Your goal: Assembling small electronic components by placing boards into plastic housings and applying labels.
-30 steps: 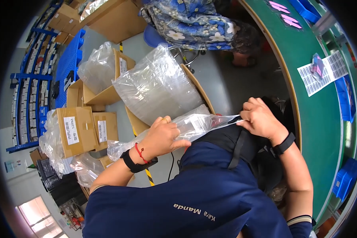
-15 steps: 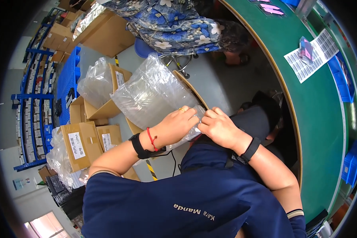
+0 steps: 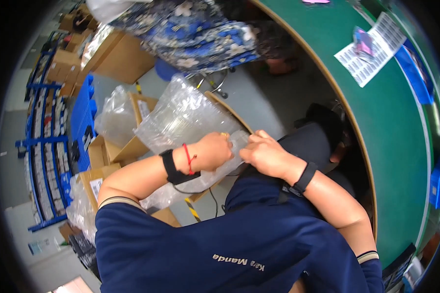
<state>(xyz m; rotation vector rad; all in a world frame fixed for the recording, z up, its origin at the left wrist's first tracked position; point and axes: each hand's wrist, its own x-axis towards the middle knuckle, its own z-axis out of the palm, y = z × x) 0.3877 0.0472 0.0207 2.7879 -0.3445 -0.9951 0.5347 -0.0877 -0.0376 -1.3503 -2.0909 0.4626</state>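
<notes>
A large clear plastic bag (image 3: 181,115) spreads up and out of an open cardboard box in front of me. My left hand (image 3: 212,152), with a ring and a red cord at the wrist, is closed on the bag's gathered edge. Close by on the right, my right hand (image 3: 265,155) pinches the same edge with curled fingers. A short stretch of crumpled film (image 3: 238,141) runs between the two hands. More of the film hangs under my left forearm. What lies inside the bag is hidden.
Left of the bag stand open cartons (image 3: 132,149) with plastic liners and a blue plastic pallet (image 3: 82,122). A green worktable (image 3: 391,146) curves along the right, bearing a label sheet (image 3: 362,61). A seated person in floral clothing (image 3: 195,44) is at the far side.
My left hand has drawn leftward, widening the gap between my hands and showing more film there. Film now also shows below my left forearm. The whole view has shifted slightly.
</notes>
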